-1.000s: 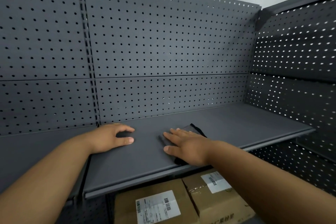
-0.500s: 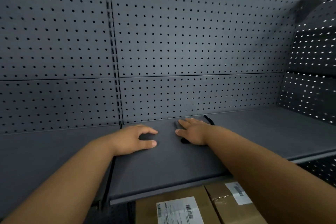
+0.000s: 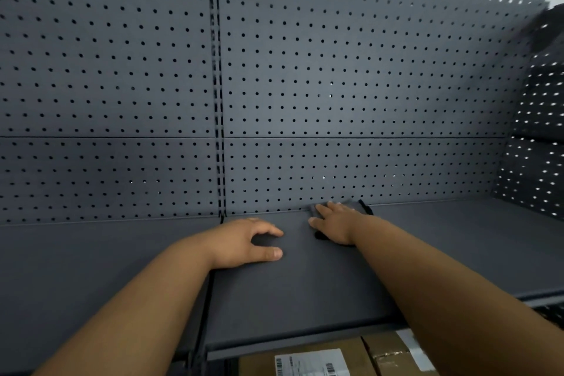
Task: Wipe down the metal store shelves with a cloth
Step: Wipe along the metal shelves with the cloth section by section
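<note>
A dark grey metal shelf (image 3: 305, 290) runs across the view in front of a perforated back panel (image 3: 351, 85). My right hand (image 3: 334, 223) lies flat, fingers spread, pressing a dark cloth (image 3: 355, 206) onto the shelf at its back edge, close to the panel. Most of the cloth is hidden under the hand; only its dark edges and a loop show. My left hand (image 3: 247, 241) rests on the shelf to the left, fingers curved, thumb out, holding nothing.
A slotted upright (image 3: 217, 94) splits the back panel above my left hand. A second shelf section (image 3: 91, 268) extends to the left. A perforated side panel (image 3: 537, 137) closes the right end. Cardboard boxes (image 3: 335, 357) with labels sit below the shelf's front edge.
My right hand has slid the cloth away from me, from near the shelf's front to its back edge. The view has shifted left. My left hand has stayed in place.
</note>
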`<state>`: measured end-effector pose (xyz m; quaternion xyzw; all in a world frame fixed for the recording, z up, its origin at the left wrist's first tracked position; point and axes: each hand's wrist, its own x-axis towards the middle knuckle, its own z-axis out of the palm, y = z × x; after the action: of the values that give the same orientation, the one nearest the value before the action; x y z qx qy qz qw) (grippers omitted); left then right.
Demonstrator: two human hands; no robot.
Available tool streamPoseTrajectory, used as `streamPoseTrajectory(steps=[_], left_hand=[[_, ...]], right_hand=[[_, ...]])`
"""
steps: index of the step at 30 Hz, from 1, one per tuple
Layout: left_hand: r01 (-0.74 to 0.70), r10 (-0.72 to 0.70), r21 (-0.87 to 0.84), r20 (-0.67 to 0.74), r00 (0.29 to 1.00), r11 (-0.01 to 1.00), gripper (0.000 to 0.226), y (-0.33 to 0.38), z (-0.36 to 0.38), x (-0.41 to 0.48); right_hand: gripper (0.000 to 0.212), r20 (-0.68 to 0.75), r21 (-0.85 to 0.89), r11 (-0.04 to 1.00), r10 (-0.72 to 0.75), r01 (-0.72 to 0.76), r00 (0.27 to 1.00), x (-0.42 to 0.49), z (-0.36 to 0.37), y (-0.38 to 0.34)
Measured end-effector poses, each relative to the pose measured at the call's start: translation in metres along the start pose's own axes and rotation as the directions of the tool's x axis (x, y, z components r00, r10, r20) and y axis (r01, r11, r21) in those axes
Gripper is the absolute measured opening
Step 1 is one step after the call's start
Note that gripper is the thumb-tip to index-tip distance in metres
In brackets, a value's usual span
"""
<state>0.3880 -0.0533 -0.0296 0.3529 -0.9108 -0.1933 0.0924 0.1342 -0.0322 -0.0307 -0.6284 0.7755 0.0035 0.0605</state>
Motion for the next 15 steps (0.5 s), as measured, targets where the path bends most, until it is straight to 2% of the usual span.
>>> streamPoseTrajectory(steps=[15], left_hand=[[0.02,-0.02,0.019,0.004,1.0,1.0,0.056,0.004,0.0,-0.003]], right_hand=[[0.067,-0.002,0.016,0.987,-0.16,0.16,0.987,-0.09,0.01,0.007]])
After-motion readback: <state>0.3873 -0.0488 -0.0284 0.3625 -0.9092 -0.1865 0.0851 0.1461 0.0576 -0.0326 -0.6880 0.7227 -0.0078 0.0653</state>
